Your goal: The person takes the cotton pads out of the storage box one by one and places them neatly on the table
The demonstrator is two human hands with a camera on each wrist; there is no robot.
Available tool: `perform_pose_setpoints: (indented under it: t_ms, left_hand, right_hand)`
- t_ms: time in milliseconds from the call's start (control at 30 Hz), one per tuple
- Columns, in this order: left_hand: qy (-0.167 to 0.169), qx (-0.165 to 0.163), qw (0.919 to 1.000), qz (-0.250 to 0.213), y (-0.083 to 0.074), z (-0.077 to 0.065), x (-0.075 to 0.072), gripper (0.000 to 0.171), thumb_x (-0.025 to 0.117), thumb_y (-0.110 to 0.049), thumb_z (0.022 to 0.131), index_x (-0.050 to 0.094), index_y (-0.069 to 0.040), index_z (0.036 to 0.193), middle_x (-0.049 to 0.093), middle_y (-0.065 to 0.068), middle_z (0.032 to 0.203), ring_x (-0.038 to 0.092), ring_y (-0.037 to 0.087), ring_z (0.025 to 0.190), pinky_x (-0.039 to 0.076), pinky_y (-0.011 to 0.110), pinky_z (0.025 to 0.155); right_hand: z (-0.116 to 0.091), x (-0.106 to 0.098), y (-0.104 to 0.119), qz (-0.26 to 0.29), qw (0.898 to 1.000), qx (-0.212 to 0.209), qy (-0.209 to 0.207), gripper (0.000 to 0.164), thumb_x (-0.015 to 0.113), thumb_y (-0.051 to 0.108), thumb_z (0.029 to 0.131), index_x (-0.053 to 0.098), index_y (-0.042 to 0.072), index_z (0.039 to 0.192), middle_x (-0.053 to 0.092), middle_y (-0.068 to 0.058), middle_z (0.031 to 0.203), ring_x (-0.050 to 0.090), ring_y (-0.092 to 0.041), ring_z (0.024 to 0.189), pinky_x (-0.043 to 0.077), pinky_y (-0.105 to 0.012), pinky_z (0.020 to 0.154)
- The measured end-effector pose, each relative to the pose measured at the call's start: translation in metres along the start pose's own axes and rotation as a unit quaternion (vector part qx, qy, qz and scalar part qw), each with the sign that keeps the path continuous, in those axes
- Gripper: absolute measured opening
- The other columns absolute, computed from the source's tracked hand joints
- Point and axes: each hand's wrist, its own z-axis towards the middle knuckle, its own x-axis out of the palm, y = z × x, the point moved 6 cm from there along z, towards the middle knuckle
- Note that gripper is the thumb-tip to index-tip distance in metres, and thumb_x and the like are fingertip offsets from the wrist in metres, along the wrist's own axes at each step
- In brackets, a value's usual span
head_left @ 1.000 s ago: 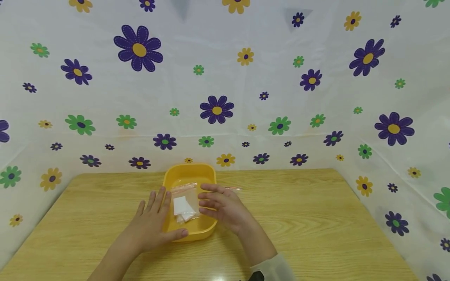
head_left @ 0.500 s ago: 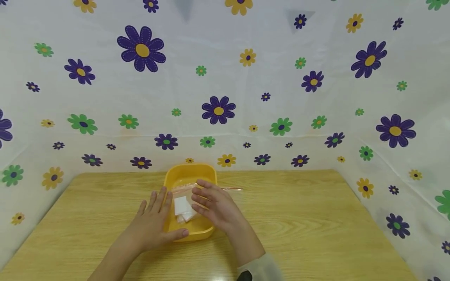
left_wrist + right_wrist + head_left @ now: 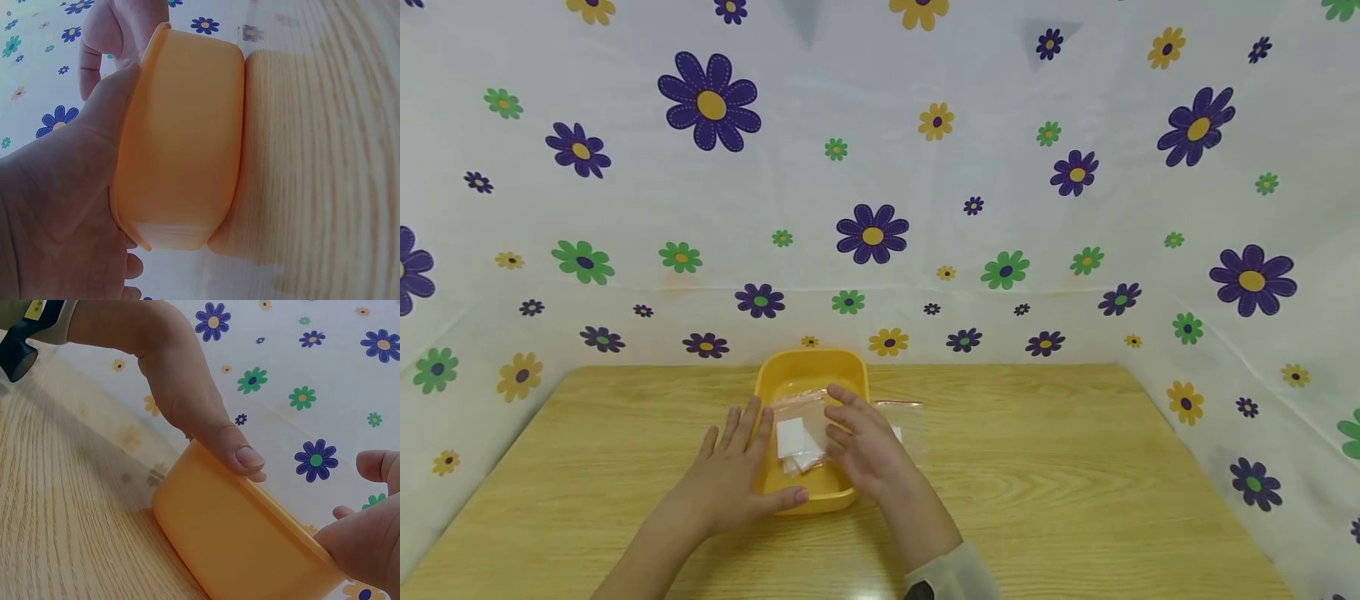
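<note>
A yellow plastic basin (image 3: 808, 360) stands on the wooden table. Inside it lies a clear zip bag (image 3: 793, 404) with flat white pieces (image 3: 790, 438) showing through. My left hand (image 3: 730, 479) rests along the basin's left side with straight, spread fingers, its thumb at the near rim. Over the basin's right side, my right hand (image 3: 871, 454) has its fingers apart and slightly bent, covering part of the bag and rim. The left wrist view shows the basin's outer wall (image 3: 181, 137) beside my left hand. Both hands appear in the right wrist view, at the basin's rim (image 3: 275, 509).
A second clear zip bag (image 3: 910, 425) with a red strip lies on the table just right of the basin, partly behind my right hand. The table (image 3: 1075, 475) extends widely to both sides. A white flowered cloth (image 3: 790, 192) hangs behind and along the sides.
My right hand moved left over the basin, then slightly back to the right. More of the second bag, with something white in it, now shows. My left hand stayed at the basin.
</note>
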Motion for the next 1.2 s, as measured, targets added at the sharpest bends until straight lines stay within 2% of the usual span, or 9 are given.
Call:
perform_pose_setpoints:
  t_ms: [133, 267, 367, 467, 567, 700, 900, 1033, 1200]
  left_hand:
    - [0.002, -0.003, 1.0, -0.005, 0.002, 0.001, 0.001, 0.121, 0.05, -0.085, 0.08, 0.018, 0.002, 0.158, 0.004, 0.023, 0.165, 0.007, 0.051, 0.149, 0.011, 0.071, 0.115]
    - [0.0, 0.0, 1.0, -0.001, 0.002, 0.001, 0.001, 0.121, 0.05, -0.085, 0.08, 0.018, 0.002, 0.157, 0.005, 0.024, 0.165, 0.008, 0.052, 0.148, 0.012, 0.071, 0.115]
    - [0.0, 0.002, 1.0, 0.0, 0.001, 0.001, 0.0, 0.121, 0.05, -0.084, 0.08, 0.018, 0.002, 0.158, 0.006, 0.024, 0.165, 0.009, 0.052, 0.148, 0.012, 0.072, 0.115]
    - [0.002, 0.002, 1.0, -0.003, 0.001, 0.001, -0.001, 0.12, 0.05, -0.084, 0.08, 0.018, 0.002, 0.157, 0.006, 0.025, 0.165, 0.009, 0.053, 0.148, 0.012, 0.072, 0.114]
    - [0.009, -0.006, 0.9999, -0.007, 0.003, -0.001, 0.0, 0.12, 0.05, -0.084, 0.08, 0.017, 0.002, 0.158, 0.004, 0.025, 0.165, 0.007, 0.052, 0.149, 0.011, 0.072, 0.115]
    - [0.009, -0.009, 0.9999, -0.009, 0.004, -0.002, 0.0, 0.121, 0.051, -0.085, 0.079, 0.018, 0.001, 0.158, 0.004, 0.024, 0.165, 0.007, 0.052, 0.149, 0.01, 0.071, 0.115]
    - [0.007, -0.001, 0.9999, -0.011, 0.002, 0.0, -0.001, 0.121, 0.051, -0.085, 0.079, 0.02, 0.002, 0.157, 0.005, 0.025, 0.165, 0.008, 0.052, 0.148, 0.011, 0.072, 0.114]
    - [0.015, -0.006, 0.9998, -0.012, 0.0, 0.001, -0.001, 0.12, 0.051, -0.084, 0.08, 0.019, 0.002, 0.158, 0.003, 0.024, 0.165, 0.006, 0.051, 0.149, 0.009, 0.071, 0.115]
    - [0.012, -0.004, 0.9999, -0.007, 0.0, 0.001, -0.001, 0.121, 0.051, -0.084, 0.079, 0.019, 0.002, 0.157, 0.004, 0.024, 0.165, 0.007, 0.052, 0.149, 0.011, 0.072, 0.115]
  right_hand:
    - [0.0, 0.001, 0.001, 0.011, 1.0, -0.007, 0.011, 0.056, 0.055, 0.014, 0.097, 0.041, 0.009, 0.15, 0.005, -0.018, 0.166, 0.003, -0.047, 0.151, 0.007, -0.054, 0.123]
    - [0.002, 0.0, 0.001, 0.008, 1.0, -0.007, -0.001, 0.053, 0.057, 0.015, 0.096, 0.045, 0.01, 0.147, 0.022, -0.015, 0.159, 0.043, -0.029, 0.121, 0.036, -0.034, 0.105]
    - [0.002, -0.001, 0.001, 0.004, 1.0, -0.001, -0.014, 0.052, 0.059, 0.017, 0.096, 0.046, 0.011, 0.146, 0.028, -0.014, 0.15, 0.041, -0.023, 0.105, 0.035, -0.029, 0.088]
    - [0.001, 0.0, 0.0, -0.001, 1.0, 0.004, -0.01, 0.055, 0.06, 0.018, 0.096, 0.045, 0.012, 0.148, 0.027, -0.019, 0.153, 0.04, -0.039, 0.131, 0.039, -0.044, 0.108]
    - [0.0, 0.002, -0.003, -0.016, 1.0, 0.013, 0.0, 0.057, 0.06, 0.02, 0.096, 0.043, 0.012, 0.15, 0.027, -0.023, 0.156, 0.034, -0.049, 0.14, 0.037, -0.055, 0.113]
    - [0.001, 0.007, -0.004, -0.045, 0.999, 0.024, 0.014, 0.058, 0.061, 0.021, 0.095, 0.043, 0.012, 0.149, 0.033, -0.026, 0.152, 0.044, -0.044, 0.134, 0.048, -0.05, 0.103]
    - [0.005, 0.015, -0.005, -0.132, 0.99, 0.035, 0.035, 0.053, 0.063, 0.027, 0.095, 0.05, 0.011, 0.144, 0.045, -0.019, 0.145, 0.048, -0.036, 0.126, 0.05, -0.048, 0.1]
    - [0.007, 0.017, -0.007, -0.171, 0.984, 0.022, 0.039, 0.055, 0.063, 0.027, 0.096, 0.05, 0.002, 0.143, 0.045, -0.017, 0.15, 0.045, -0.037, 0.133, 0.047, -0.051, 0.103]
    - [0.006, 0.017, -0.005, -0.166, 0.986, -0.014, 0.026, 0.057, 0.06, 0.023, 0.098, 0.046, -0.008, 0.143, 0.04, -0.019, 0.155, 0.04, -0.036, 0.141, 0.044, -0.051, 0.108]
